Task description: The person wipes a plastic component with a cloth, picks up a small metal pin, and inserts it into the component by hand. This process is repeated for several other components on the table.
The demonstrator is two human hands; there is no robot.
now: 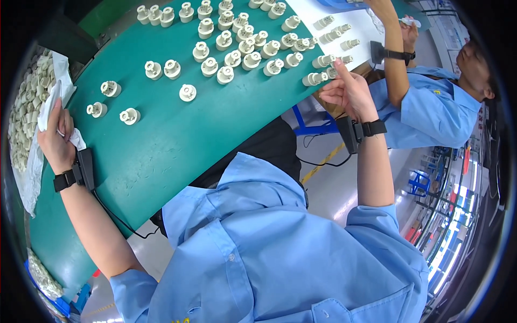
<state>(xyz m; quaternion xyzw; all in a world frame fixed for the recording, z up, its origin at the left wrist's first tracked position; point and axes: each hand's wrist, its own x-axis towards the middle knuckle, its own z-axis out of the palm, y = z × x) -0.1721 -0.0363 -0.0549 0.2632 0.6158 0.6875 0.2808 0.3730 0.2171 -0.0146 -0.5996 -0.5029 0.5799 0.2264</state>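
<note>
My left hand is at the left edge of the green table, closed on a crumpled white cloth whose ends stick out on both sides. It is beside a white plastic bag full of small off-white parts. My right hand is over the table's right edge, fingers apart and no object visible in it. Its fingertips are beside a lying white plastic socket-like part; whether they touch it I cannot tell. Several similar round parts with narrower pronged tops, such as this socket-like part, stand upright across the table between my hands.
The green table runs diagonally before me. A white sheet at its far right bears more parts lying in rows. A co-worker in a blue shirt sits close on the right, an arm reaching over the sheet. Cables hang from my wrist straps.
</note>
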